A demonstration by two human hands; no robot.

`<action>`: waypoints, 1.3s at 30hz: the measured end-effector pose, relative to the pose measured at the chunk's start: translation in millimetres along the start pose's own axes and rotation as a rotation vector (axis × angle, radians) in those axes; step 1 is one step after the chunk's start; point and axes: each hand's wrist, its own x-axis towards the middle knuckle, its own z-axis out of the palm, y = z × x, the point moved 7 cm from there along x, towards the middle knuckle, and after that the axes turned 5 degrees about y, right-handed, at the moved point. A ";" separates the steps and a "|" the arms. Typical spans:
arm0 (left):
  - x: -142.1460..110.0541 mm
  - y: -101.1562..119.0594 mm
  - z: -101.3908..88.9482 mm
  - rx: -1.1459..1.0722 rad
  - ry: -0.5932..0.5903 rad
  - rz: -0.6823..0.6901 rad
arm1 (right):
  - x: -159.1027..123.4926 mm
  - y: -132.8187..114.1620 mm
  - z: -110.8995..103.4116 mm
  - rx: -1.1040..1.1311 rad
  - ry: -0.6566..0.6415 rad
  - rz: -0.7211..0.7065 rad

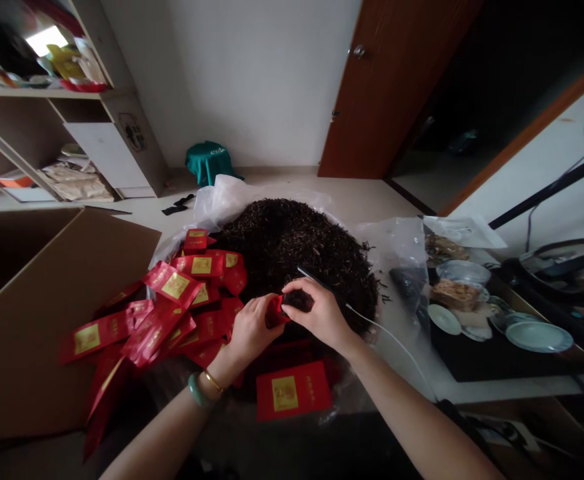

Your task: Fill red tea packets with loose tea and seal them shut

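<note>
My left hand (253, 331) is closed around a small red packet (275, 311) whose mouth faces right. Between the fingers of my right hand (318, 312) is a pinch of dark tea leaves (297, 300), held at the packet's mouth. A large heap of loose tea leaves (292, 233) lies just beyond both hands. On its left side many red packets with gold labels (177, 285) are piled up. One flat red packet (295, 391) lies closest to me. Behind my right hand shows a thin dark device edge (317, 277), with a white cable (392, 333) running off right.
A cardboard box (67, 320) stands open at left. Clear plastic sheeting (227, 193) surrounds the heap. At right, a dark tray (477, 363) carries dishes (539, 332) and bagged brown pieces (455, 293). A green cloth-covered bin (211, 163) stands by the wall, near a wooden door (372, 100).
</note>
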 end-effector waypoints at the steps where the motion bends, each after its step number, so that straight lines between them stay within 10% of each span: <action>1: 0.1 -1.6 0.4 -0.014 -0.004 -0.016 | -0.4 -1.0 1.3 -0.033 -0.006 -0.033; 27: 0.3 2.4 2.7 0.098 -0.003 0.022 | -9.1 10.3 19.7 -0.373 -0.303 -0.092; 39: -2.2 2.2 2.5 0.121 0.014 0.048 | -20.1 15.6 32.3 -0.130 -0.327 0.057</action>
